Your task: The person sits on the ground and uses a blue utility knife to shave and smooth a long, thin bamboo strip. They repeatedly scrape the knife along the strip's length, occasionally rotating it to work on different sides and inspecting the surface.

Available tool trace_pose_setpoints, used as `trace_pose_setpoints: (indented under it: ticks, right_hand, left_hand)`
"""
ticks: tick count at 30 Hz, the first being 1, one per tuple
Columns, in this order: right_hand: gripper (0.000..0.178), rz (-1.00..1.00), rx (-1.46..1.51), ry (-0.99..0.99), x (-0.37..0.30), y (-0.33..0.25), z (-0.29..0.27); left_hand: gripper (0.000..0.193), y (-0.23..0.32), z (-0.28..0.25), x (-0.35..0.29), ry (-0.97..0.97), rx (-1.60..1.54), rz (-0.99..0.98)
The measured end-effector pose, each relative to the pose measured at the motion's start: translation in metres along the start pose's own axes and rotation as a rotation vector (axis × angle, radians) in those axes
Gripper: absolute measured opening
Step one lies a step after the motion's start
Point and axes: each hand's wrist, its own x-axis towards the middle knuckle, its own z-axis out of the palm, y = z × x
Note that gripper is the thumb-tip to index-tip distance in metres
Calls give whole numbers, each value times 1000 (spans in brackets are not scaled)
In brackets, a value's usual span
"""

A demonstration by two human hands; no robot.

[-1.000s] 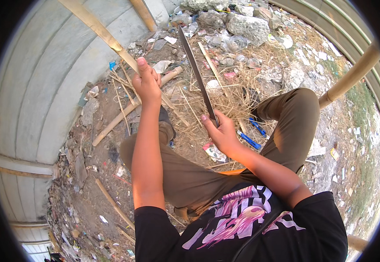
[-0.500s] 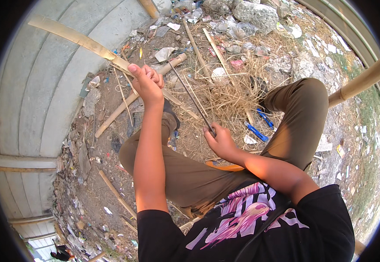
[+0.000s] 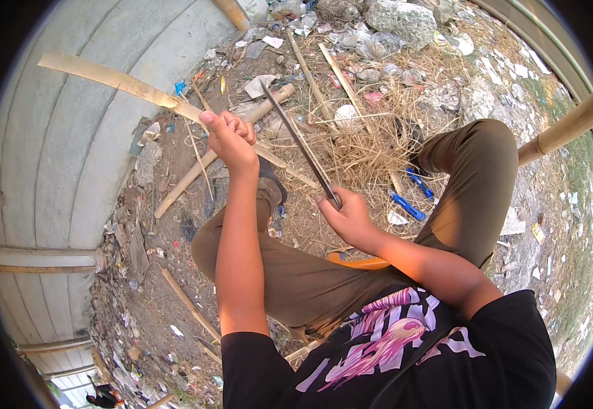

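Observation:
My left hand (image 3: 232, 140) is closed round a long split bamboo strip (image 3: 122, 82), thumb lying along it. The strip reaches out to the upper left, and a shorter length shows beyond the hand toward the lower right. In my right hand (image 3: 348, 217) is a long, narrow, dark-bladed knife (image 3: 298, 142), its handle hidden in the fist. The blade slants up and left, its tip to the right of my left hand and apart from it in the picture. Below the hands lies a thick bamboo pole (image 3: 187, 183) on the ground.
Pale shavings (image 3: 361, 153) are heaped between my legs. Two blue utility knives, one a box cutter (image 3: 407, 205), lie beside my right leg. An orange object (image 3: 359, 262) shows at my lap. A grey panel wall (image 3: 71, 177) stands left; rocks (image 3: 400, 24) and litter lie ahead.
The knife's blade has turned and shows broader now, its tip a little higher. The strip's far end has shifted slightly left. Both hands keep their hold.

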Motion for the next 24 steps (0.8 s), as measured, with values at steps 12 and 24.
trace_pose_setpoints:
  ticks: [12,24]
  right_hand:
    - [26,851,609,-370,36,112,-12]
    - [23,-68,-429,14,7,74,2]
  left_hand:
    - [73,-1,16,1,-75,-37,-41]
    - [70,-1,21,-11,-6,19,61]
